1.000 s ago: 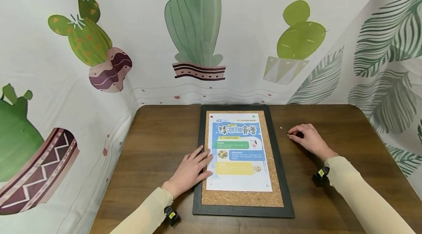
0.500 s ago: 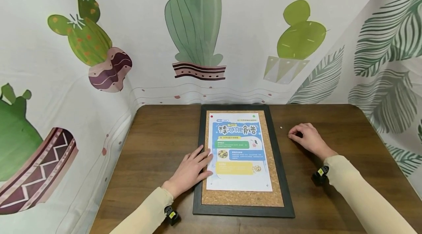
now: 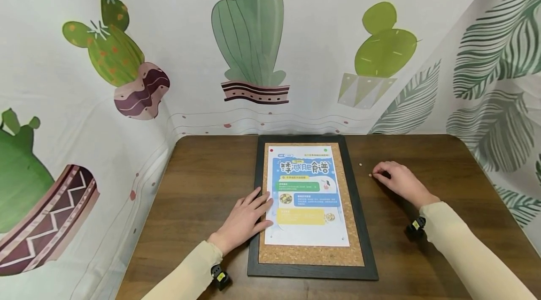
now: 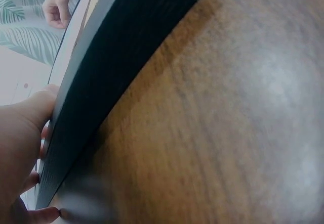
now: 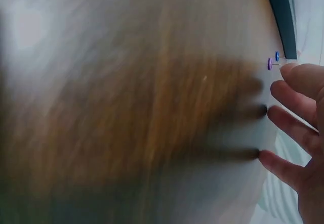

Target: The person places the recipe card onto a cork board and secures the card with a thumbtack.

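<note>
Head view: tiny pale pushpin [image 3: 370,175] on dark wooden bench [image 3: 203,173] — touching curled right hand [image 3: 399,180] fingertips, left of it, unpinched; flat left hand [image 3: 245,218] far off, pressing colourful paper poster [image 3: 306,196].

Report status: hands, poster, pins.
Left hand flat on poster and cork board edge. Right hand on table, fingertips at a pin; second pin loose nearby. Nothing in the way.
</note>
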A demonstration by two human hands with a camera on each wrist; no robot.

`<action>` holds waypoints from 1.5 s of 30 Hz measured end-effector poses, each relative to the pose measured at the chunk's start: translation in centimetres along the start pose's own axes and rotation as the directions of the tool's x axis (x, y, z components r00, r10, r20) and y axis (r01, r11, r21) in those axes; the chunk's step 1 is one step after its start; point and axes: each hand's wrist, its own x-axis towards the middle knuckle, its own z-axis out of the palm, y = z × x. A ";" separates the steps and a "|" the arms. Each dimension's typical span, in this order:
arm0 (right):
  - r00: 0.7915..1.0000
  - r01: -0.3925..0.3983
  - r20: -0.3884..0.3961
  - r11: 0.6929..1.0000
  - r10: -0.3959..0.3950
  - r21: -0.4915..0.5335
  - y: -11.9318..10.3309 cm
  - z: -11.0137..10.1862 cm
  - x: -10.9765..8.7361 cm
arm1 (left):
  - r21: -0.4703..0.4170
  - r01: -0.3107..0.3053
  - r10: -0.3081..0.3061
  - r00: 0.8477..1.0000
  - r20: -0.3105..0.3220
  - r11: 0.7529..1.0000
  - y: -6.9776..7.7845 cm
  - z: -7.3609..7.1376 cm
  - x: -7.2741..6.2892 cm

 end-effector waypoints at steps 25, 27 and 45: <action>0.999 0.022 -0.027 0.993 -0.025 -0.113 -0.4 0.6 0.5 | 0.016 -0.007 0.007 1.000 -0.017 1.000 0.1 0.2 0.0; 0.999 0.011 -0.029 0.994 -0.014 -0.106 -0.3 0.6 0.6 | 0.019 -0.011 0.012 1.000 -0.024 1.000 0.1 0.3 0.0; 1.000 0.024 0.001 0.998 -0.024 -0.066 -0.2 0.8 1.6 | -0.009 -0.004 0.004 1.000 -0.018 1.000 0.0 0.3 -0.1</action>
